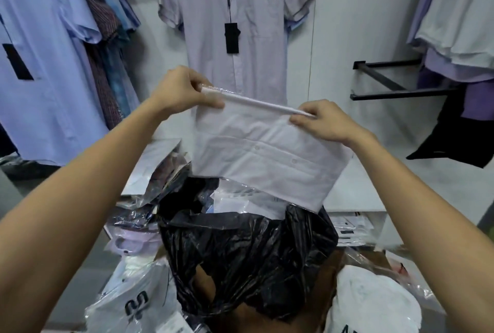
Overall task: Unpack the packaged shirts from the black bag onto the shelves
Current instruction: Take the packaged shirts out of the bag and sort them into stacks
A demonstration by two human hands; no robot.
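While both hands pinch its glossy top edge, flat packaged shirt [267, 156], left fingers [205, 97], right fingers [307, 116], above crinkled black bag [240, 252]

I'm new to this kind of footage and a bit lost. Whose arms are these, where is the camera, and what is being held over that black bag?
There is no machine here: a person wears a camera on the head, looking forward and down at their own arms. The left hand and right hand pinch the top corners of a white packaged shirt, held above the open black bag. More packaged shirts lie around the bag. A pale shirt with a black tag hangs on the wall behind.
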